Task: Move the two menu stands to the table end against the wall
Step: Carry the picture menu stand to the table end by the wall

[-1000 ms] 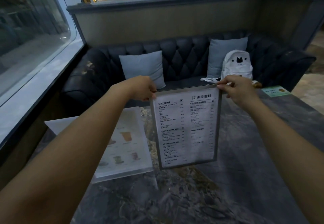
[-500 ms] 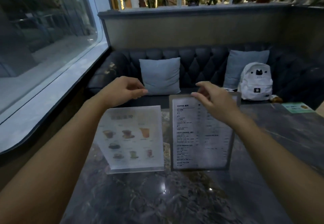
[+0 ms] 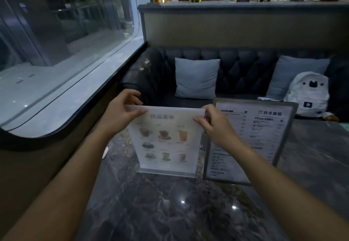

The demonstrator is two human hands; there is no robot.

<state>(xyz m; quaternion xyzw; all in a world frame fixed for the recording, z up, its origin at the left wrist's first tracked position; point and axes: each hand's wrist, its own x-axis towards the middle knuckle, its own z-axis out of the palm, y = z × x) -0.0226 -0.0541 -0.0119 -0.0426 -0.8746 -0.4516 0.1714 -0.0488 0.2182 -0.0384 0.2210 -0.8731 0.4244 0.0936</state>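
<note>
Dark marble table [image 3: 170, 212], 2 menu stands upright on it, picture drinks menu [image 3: 166, 142] left, framed text menu [image 3: 264, 137] just beside, right

A dark tufted sofa [image 3: 236, 65] is set beneath a grey partition wall [image 3: 236, 31] — two pale cushions [image 3: 196, 78] are propped on it. A curved window [image 3: 62, 33] is seen along the left; the marble table [image 3: 170, 208] is dimly lit.

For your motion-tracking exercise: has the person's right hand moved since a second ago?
Yes. The right hand has left the grey-framed text menu stand, which stands on the dark marble table, and shifted left to grip the clear acrylic drinks menu stand.
</note>
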